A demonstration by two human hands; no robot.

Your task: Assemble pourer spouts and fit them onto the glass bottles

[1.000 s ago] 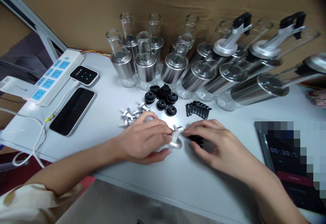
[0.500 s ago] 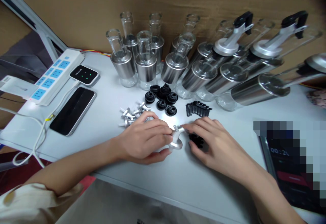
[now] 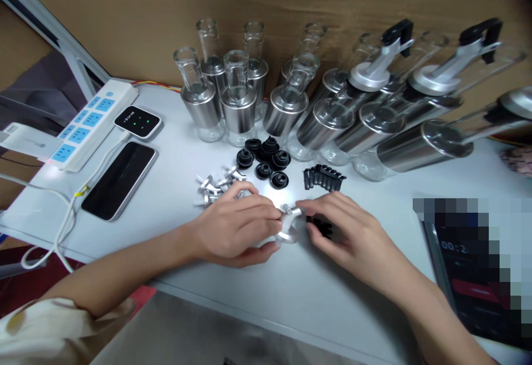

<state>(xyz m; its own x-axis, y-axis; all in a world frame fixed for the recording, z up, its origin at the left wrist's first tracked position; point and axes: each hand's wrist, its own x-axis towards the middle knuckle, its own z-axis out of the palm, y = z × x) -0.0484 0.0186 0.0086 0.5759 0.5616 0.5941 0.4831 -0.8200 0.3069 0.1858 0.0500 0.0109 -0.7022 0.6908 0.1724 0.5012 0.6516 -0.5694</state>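
Observation:
My left hand [image 3: 239,229] pinches a silver pourer spout [image 3: 287,233], its round base down near the tabletop and its narrow neck leaning up to the right. At the neck's end, the index fingertip of my right hand [image 3: 349,229] touches or nearly touches the metal, with the thumb held apart below. Small black parts [image 3: 322,226] lie beneath my right hand, partly covered by it. Several small black sleeves [image 3: 324,178] stand in a row beyond that hand. Loose silver spout pieces [image 3: 211,188] lie behind my left hand. Black ribbed stoppers [image 3: 263,170] are clustered farther back.
Glass bottles with steel sleeves [image 3: 239,110] line the back; some at the right carry pourers with black levers [image 3: 399,35]. At left lie a power strip [image 3: 89,124], a small Wi-Fi device [image 3: 138,123] and a phone [image 3: 120,182]. A partly blurred-out phone [image 3: 457,265] is at right.
My right hand has shifted slightly, its fingers a little more curled at the spout's end. My left hand and the spout stay in place.

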